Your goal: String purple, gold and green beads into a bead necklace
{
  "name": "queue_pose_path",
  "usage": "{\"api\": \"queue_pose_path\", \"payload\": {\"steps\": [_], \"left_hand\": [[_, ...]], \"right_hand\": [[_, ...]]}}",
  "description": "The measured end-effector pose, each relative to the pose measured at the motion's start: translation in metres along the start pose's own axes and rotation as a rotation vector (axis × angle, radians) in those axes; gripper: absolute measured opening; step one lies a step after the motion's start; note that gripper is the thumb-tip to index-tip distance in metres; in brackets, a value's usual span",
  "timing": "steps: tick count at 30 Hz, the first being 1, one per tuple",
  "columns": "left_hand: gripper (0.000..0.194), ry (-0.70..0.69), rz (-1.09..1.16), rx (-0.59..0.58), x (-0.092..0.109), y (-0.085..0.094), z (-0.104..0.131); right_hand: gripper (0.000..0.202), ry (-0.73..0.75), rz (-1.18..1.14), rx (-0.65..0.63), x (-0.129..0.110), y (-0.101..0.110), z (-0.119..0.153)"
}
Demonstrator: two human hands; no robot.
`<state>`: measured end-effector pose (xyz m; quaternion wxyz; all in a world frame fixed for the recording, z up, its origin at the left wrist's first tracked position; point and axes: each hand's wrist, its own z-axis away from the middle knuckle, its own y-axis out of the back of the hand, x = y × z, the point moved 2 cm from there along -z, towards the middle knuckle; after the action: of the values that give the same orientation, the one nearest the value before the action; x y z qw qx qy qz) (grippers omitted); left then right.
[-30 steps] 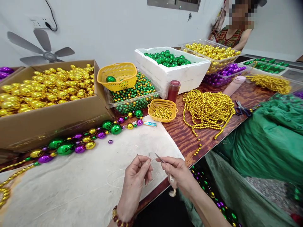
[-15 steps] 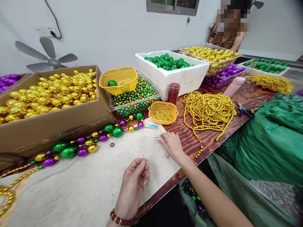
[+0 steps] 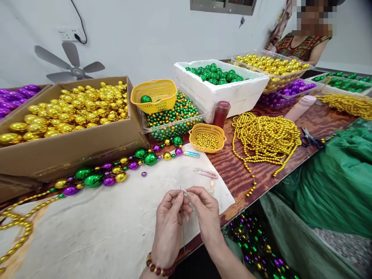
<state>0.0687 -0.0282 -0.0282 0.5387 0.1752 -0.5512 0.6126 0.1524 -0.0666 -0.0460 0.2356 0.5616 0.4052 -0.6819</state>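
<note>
My left hand [image 3: 170, 217] is closed in a pinch on a long thin needle [image 3: 183, 232], which points up between the fingertips and down below the hand. Against it, my right hand [image 3: 207, 211] pinches a bit of white thread [image 3: 186, 191] near the needle's upper end. Both hands hover over the pale cloth [image 3: 110, 221] at the table's front edge. Pink-handled thread snips [image 3: 207, 173] lie on the cloth just beyond my right hand. Farther left lies a strand of green, purple and gold beads [image 3: 93, 179], with one loose purple bead [image 3: 143, 174] near it.
A carton of gold beads [image 3: 69, 149], a white foam box [image 3: 221, 97] and a small yellow basket [image 3: 207, 149] line the back. To the right are a heap of gold bead chain [image 3: 264, 135], scissors [image 3: 310, 138] and green sacking [image 3: 328, 182]. A person [image 3: 305, 46] sits at the far end.
My right hand has let go of the thread snips, leaving them on the cloth, and come back to meet my left hand at the thread. The view has swung slightly left.
</note>
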Motion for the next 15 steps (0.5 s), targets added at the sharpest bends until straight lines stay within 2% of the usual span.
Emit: {"api": "queue_pose_path", "payload": {"steps": [7,15], "left_hand": [[0.017,-0.049,-0.07,-0.025,-0.002,0.002,0.006],[0.019,-0.043,-0.116,-0.03,-0.003,-0.002,0.007]], "right_hand": [[0.013,-0.161,-0.331,-0.005,0.003,-0.014,-0.001],[0.014,-0.204,-0.383,-0.005,0.002,-0.014,0.002]]}}
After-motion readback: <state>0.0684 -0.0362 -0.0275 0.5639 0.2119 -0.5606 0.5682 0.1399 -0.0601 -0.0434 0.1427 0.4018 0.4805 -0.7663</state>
